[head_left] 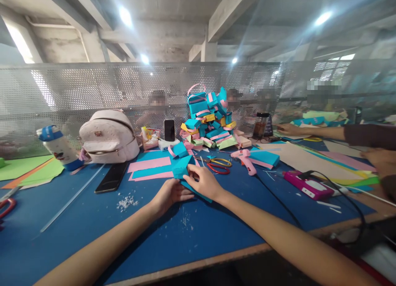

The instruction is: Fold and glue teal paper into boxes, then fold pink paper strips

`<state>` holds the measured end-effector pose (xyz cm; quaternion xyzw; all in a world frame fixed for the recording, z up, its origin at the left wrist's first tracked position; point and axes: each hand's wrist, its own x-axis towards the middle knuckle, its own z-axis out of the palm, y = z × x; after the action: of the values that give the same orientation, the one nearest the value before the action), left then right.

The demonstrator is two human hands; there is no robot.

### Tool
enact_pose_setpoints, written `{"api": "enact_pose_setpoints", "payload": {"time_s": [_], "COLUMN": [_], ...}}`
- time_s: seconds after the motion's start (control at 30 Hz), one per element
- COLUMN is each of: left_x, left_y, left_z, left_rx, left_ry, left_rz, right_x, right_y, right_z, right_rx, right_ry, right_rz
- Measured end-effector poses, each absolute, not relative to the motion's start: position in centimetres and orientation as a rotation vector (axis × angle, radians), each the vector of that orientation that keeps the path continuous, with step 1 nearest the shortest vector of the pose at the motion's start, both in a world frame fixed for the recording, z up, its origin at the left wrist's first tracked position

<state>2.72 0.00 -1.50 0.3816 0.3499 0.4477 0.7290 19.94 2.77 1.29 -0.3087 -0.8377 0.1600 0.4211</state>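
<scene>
Between my two hands is a folded blue paper piece (182, 166), box-like at its top, with a blue flap running down beneath my right hand. My right hand (202, 180) pinches its right side with thumb and fingers. Palm up, my left hand (173, 195) supports it from below and the left, its fingers stretched out. Just behind lie pink and blue paper strips (151, 166) and a small blue folded piece (177, 150). To the right are scissors (219, 166) with red and yellow handles and a pink glue gun (246, 160).
A tall pile of paper boxes (210, 121) stands at the back. On the left are a white backpack (107, 137), a phone (111, 178), a bottle (60, 147) and a glue stick (72, 197). A purple power strip (309, 185) and another person's arms (321, 133) are on the right.
</scene>
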Motion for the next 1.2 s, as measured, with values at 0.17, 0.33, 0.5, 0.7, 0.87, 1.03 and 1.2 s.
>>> {"api": "enact_pose_setpoints", "payload": {"time_s": [0.17,0.33,0.5,0.7,0.87,1.03,1.2], "left_x": [3.0,2.7,2.0,2.7,3.0,2.1,2.0], "left_y": [-0.2,0.1,0.8,0.5,-0.3,-0.4,-0.7], "left_z": [-1.2,-1.3,-1.3,-0.4,0.2,0.6,1.0], "left_rx": [0.797,0.756,0.749,0.888,1.111,1.302,1.451], "left_ry": [0.739,0.719,0.704,0.714,0.822,0.981,1.051], "left_rz": [1.037,1.105,1.182,1.194,1.267,1.486,1.55], "right_x": [20.0,20.0,20.1,20.5,20.9,21.1,20.8], "right_y": [2.7,2.7,2.7,3.0,3.7,4.4,4.5], "right_z": [1.4,1.3,1.5,1.9,1.9,1.8,1.5], "right_rx": [-0.749,-0.738,-0.691,-0.66,-0.689,-0.707,-0.663], "right_ry": [-2.134,-2.157,-2.17,-2.17,-2.113,-2.058,-2.003], "right_rz": [0.319,0.196,0.018,-0.102,-0.078,0.03,0.173]}}
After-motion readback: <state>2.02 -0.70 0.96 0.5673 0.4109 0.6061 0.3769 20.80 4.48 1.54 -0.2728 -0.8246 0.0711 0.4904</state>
